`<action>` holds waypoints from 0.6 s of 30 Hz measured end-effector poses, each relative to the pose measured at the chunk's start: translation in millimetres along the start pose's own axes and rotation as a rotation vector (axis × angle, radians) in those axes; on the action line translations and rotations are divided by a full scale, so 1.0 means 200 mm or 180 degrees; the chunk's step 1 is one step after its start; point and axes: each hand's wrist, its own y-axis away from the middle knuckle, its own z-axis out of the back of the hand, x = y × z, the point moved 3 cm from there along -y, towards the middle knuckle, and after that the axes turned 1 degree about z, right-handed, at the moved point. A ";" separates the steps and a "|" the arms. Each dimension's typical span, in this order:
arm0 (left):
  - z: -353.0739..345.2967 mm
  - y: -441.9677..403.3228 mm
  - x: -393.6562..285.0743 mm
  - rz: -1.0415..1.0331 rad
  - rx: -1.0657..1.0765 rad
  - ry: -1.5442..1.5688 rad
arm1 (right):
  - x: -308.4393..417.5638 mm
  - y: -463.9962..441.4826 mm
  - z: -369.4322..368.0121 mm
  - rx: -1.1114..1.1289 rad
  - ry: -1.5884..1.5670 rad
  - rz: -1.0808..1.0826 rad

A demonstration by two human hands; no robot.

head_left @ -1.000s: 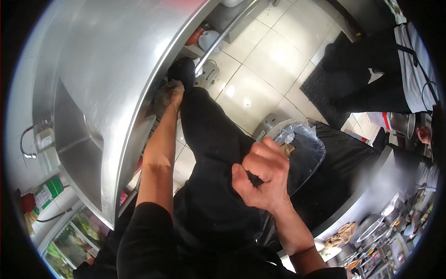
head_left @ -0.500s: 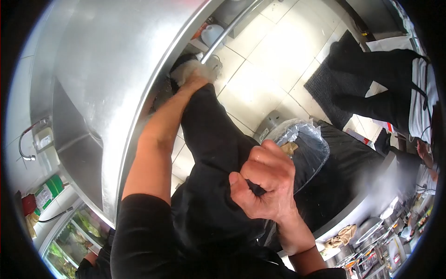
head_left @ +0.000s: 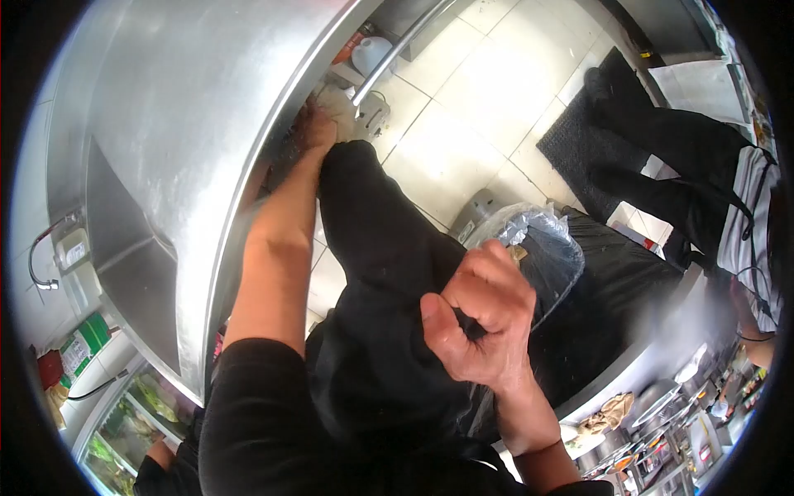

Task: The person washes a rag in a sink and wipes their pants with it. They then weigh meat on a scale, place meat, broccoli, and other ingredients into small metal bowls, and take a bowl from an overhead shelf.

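By steel counter (head_left: pixel 190 107), left hand (head_left: pixel 318 130) gripping pale wad (head_left: pixel 338 102), right hand (head_left: pixel 486 318) loosely fisted, green package (head_left: pixel 86 343) print illegible

From here I count one faucet (head_left: pixel 33 255) (far left), one white jug (head_left: pixel 370 54) up top, one pale wad (head_left: pixel 337 102) below it, one black mat (head_left: pixel 566 149) upper right.

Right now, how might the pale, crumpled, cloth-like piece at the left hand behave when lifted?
The pale piece would likely be floppy, since it bunches beside the left hand. Its irregular outline makes rolling unlikely. It may be light, as only that hand is at it.
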 end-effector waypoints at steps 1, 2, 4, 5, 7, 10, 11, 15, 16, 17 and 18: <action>-0.13 -0.02 0.13 0.0055 0.0447 0.0035 | -0.01 0.00 0.00 -0.0054 -0.0055 -0.0041; -0.24 -0.04 0.23 0.0104 0.0864 0.0065 | -0.02 0.00 0.00 -0.0123 -0.0117 -0.0055; -0.12 0.17 0.31 0.0478 0.0329 0.0217 | -0.02 -0.01 0.00 -0.0154 -0.0114 -0.0032; -0.14 0.30 0.39 0.0895 0.0988 0.0269 | -0.03 -0.01 0.00 -0.0157 -0.0093 -0.0065; -0.27 0.51 0.54 0.0309 0.1367 -0.0241 | -0.04 0.00 0.00 -0.0196 -0.0149 -0.0090; -0.39 0.87 0.53 0.1577 0.0886 0.1676 | -0.04 -0.01 0.00 -0.0190 -0.0190 -0.0129; -0.41 0.91 0.54 0.1897 0.1081 0.1956 | -0.03 -0.01 0.00 -0.0213 -0.0195 -0.0143; -0.39 0.76 0.57 0.2531 0.0900 0.2455 | -0.05 0.02 0.02 -0.0198 -0.0152 -0.0177; -0.36 0.68 0.58 0.2561 0.0688 0.2494 | -0.06 0.02 0.02 -0.0243 -0.0177 -0.0226; -0.31 0.59 0.60 0.2560 0.0420 0.2528 | -0.07 0.03 0.02 -0.0299 -0.0213 -0.0265; -0.24 0.47 0.56 0.2485 0.0180 0.2546 | -0.07 0.02 0.02 -0.0312 -0.0220 -0.0258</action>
